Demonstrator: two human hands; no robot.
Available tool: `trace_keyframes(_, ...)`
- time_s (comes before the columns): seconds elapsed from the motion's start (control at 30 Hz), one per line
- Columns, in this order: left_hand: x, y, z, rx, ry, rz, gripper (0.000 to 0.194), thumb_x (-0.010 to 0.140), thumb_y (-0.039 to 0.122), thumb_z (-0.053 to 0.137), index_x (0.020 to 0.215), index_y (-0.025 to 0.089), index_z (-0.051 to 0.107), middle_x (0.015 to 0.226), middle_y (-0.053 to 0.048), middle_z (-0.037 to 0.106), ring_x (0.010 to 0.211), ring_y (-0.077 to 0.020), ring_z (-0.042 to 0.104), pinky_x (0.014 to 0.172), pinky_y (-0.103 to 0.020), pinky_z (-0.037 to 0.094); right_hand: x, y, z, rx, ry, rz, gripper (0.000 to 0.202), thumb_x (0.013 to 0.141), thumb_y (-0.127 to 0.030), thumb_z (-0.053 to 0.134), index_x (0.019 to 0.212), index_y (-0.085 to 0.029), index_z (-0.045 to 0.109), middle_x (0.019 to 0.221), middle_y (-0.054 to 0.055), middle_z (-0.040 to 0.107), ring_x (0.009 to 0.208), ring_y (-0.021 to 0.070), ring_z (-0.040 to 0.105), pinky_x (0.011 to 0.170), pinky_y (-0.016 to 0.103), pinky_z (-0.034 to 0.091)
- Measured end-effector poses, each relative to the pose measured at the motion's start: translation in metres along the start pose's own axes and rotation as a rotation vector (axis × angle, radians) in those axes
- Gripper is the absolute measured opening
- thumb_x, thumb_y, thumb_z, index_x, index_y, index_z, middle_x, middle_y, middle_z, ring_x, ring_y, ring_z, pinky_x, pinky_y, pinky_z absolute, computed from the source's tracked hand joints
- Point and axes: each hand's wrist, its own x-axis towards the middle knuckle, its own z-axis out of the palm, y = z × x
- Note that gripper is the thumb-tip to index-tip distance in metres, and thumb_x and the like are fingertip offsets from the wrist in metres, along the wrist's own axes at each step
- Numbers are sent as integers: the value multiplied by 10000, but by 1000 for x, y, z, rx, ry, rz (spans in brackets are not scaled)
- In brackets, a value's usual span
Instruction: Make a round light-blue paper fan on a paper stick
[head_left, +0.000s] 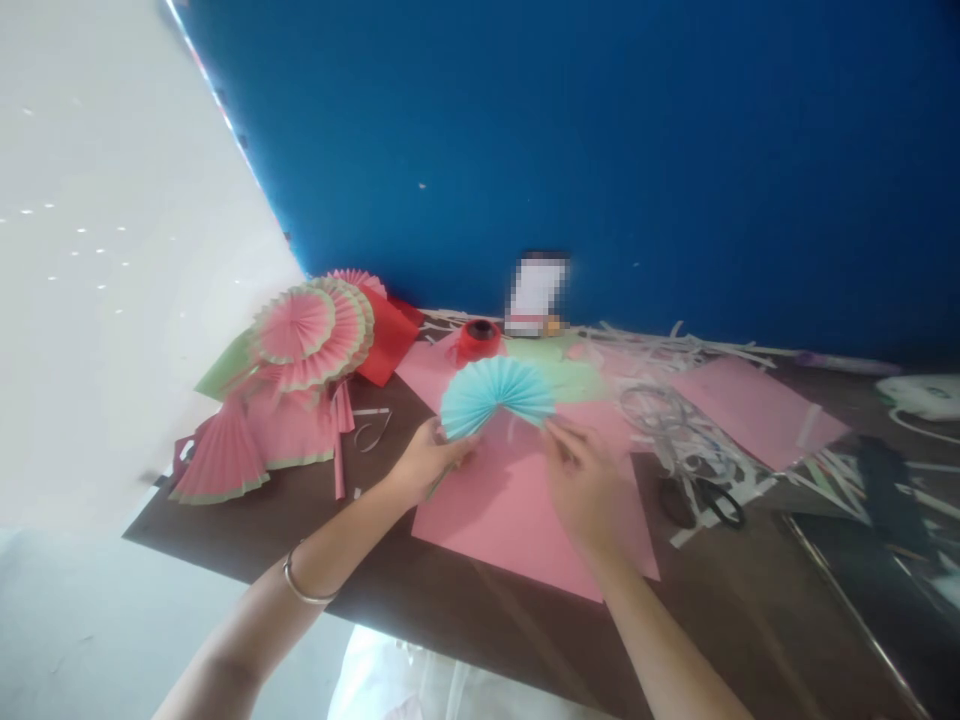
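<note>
A light blue pleated paper fan (495, 390) is spread in a half circle above the table. My left hand (431, 458) pinches its left edge, fingers closed. At the opposite edge, my right hand (581, 475) grips the fan between thumb and fingers. Below both hands lies a sheet of pink paper (525, 540). Behind the fan are pale green paper (574, 375) and a red roll with a dark centre (478, 342). The inner sides of my fingers are partly hidden.
Pink and green pleated rosettes (296, 325) and a folded pink fan (225, 455) are heaped at the left. Scissors (712, 500) and white paper strips (690, 350) lie on the right. A phone-like upright object (534, 295), pixelated, leans against the blue wall (600, 130).
</note>
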Motion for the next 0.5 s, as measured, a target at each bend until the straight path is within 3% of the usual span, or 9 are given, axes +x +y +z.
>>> trace_keyframes(0.17, 2, 2, -1, -99, 7, 22, 391, 568, 273, 805, 862, 97, 617, 713, -40, 652, 592, -105, 596, 539, -209, 447, -4, -4, 8, 211, -9, 162, 240, 825, -375, 522, 941, -192, 625, 887, 85, 649, 768, 188, 611, 651, 312, 489)
trace_keyframes(0.3, 0, 4, 4, -204, 58, 57, 404, 535, 228, 823, 882, 128, 643, 821, -43, 684, 711, -136, 644, 698, -263, 503, -7, -11, 12, 515, -53, 368, 216, 758, -366, 617, 860, -198, 527, 798, 41, 626, 779, 181, 615, 678, 312, 502)
trace_keyframes(0.5, -5, 4, 11, -249, 34, 24, 416, 537, 215, 824, 916, 133, 672, 954, -73, 687, 895, -191, 646, 898, -347, 467, -9, -20, 15, 749, -286, 626, 348, 691, -409, 680, 910, -196, 513, 869, 57, 635, 719, 180, 618, 413, 218, 425)
